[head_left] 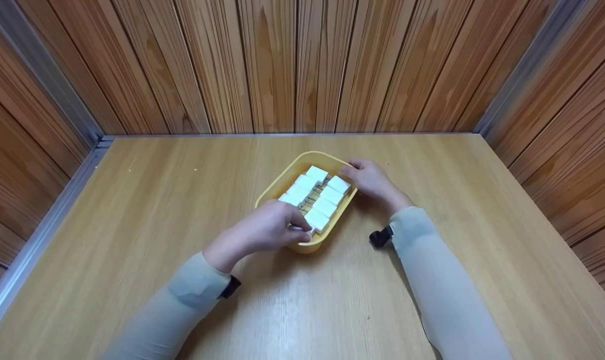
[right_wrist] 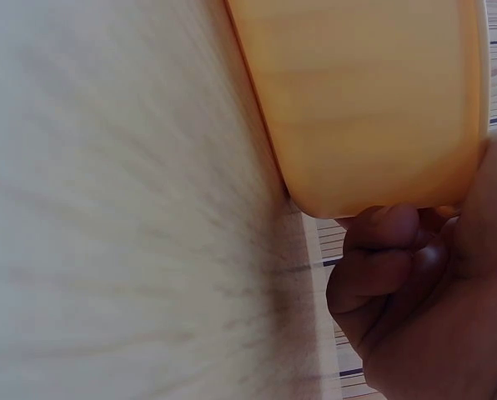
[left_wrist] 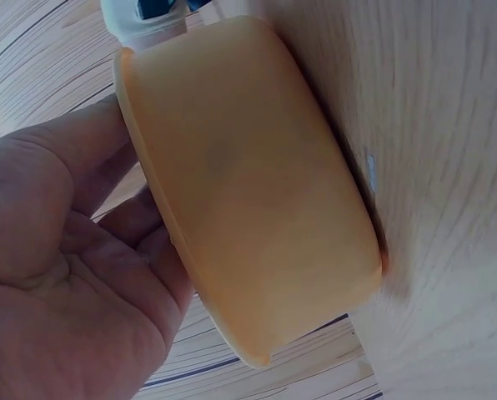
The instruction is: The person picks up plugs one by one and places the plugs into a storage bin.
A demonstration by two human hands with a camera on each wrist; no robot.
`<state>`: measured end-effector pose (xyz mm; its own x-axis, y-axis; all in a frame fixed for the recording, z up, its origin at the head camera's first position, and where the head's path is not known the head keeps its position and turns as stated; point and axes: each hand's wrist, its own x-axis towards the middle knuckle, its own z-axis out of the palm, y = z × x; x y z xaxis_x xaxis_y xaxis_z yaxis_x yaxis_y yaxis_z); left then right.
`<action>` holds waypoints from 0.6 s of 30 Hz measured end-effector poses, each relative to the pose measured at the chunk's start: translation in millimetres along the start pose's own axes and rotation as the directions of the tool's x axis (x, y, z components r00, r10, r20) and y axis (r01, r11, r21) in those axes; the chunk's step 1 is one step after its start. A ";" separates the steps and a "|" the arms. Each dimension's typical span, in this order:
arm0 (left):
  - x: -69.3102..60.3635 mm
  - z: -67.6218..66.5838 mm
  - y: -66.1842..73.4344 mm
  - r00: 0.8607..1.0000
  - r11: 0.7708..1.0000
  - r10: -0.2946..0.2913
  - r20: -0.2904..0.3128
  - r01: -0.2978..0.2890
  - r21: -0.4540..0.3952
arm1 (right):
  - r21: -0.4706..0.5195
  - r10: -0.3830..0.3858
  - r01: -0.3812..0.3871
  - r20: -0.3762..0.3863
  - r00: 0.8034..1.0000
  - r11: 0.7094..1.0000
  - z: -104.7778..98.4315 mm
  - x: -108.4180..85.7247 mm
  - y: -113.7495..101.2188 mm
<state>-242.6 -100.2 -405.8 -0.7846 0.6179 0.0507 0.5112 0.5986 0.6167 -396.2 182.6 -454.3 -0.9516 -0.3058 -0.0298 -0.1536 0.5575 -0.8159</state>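
Note:
A yellow plastic basket stands on the table, set at a slant. Inside it, several white square-topped blocks lie in two rows, with thin dark lines showing between the rows. My left hand reaches over the near end, its thumb and fingers pinching a white block that they mostly cover. From the left wrist, the fingers pass behind the rim of the basket. My right hand grips the far right corner, thumb at the rim and curled fingers against the outside wall.
The wooden table spreads out around the basket. Wood-panelled walls rise behind it and at both sides, with metal strips at the corners. Dark wrist straps stick out from both sleeves.

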 end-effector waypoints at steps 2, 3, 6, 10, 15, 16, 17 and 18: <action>0.0 0.1 0.7 1.000 1.000 -0.008 -0.002 0.008 -0.001 | 0.000 0.001 -0.001 0.000 1.000 1.000 0.1 0.1 0.0; -0.1 0.0 0.7 1.000 1.000 -0.014 0.000 0.014 -0.003 | 0.001 0.001 -0.001 0.000 1.000 1.000 0.2 0.1 0.0; -0.4 0.3 0.0 1.000 1.000 -0.025 0.004 0.025 -0.006 | 0.000 0.000 0.000 0.002 1.000 1.000 0.5 0.3 0.0; -0.3 1.4 -0.7 1.000 1.000 -0.020 0.003 0.020 0.001 | 0.002 -0.005 0.005 0.002 1.000 1.000 1.1 0.2 -0.2; 0.8 3.2 1.0 0.999 0.999 -0.038 0.000 0.038 0.013 | 0.007 -0.006 0.006 0.001 1.000 1.000 1.0 -0.1 -0.1; 0.8 3.4 1.4 0.999 0.999 -0.042 0.000 0.042 0.016 | 0.012 -0.005 0.005 -0.001 1.000 1.000 1.0 -0.2 0.0; 0.9 3.5 1.9 0.999 0.999 -0.047 0.000 0.047 0.014 | 0.010 -0.006 0.006 -0.002 1.000 1.000 1.0 -0.2 0.2; 0.8 3.5 2.2 0.999 0.999 -0.050 0.000 0.050 0.014 | 0.009 -0.007 0.007 -0.002 1.000 1.000 1.0 0.0 0.3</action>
<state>-240.9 -96.6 -407.1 -0.8091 0.5873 0.0199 0.4764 0.6357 0.6074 -395.9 182.0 -455.1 -0.9512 -0.3079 -0.0225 -0.1580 0.5481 -0.8213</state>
